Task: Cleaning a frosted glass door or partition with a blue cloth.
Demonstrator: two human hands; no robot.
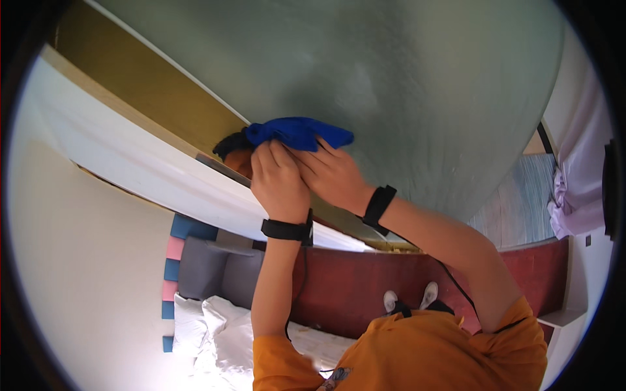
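Note:
A bunched blue cloth [298,133] lies against the lower edge of a large grey-green panel with faint streaks [417,85]. My left hand [280,182] has its bent fingers closed at the cloth's near edge. Close beside it, my right hand [336,177] grips the same cloth, its fingers partly hidden by the folds. Both hands touch each other. Black straps circle both wrists. Along the panel's left side runs a shiny gold-brown strip [153,85], where a dark and orange reflection shows next to the cloth.
Below are a red-brown floor [345,283], grey cushioned seating [218,270] and white bedding [225,329]. Blue and pink wall pads line the left. To the right hang pale lilac curtains [577,176] near a blue-grey striped surface [521,195]. A thin black cable runs along each arm.

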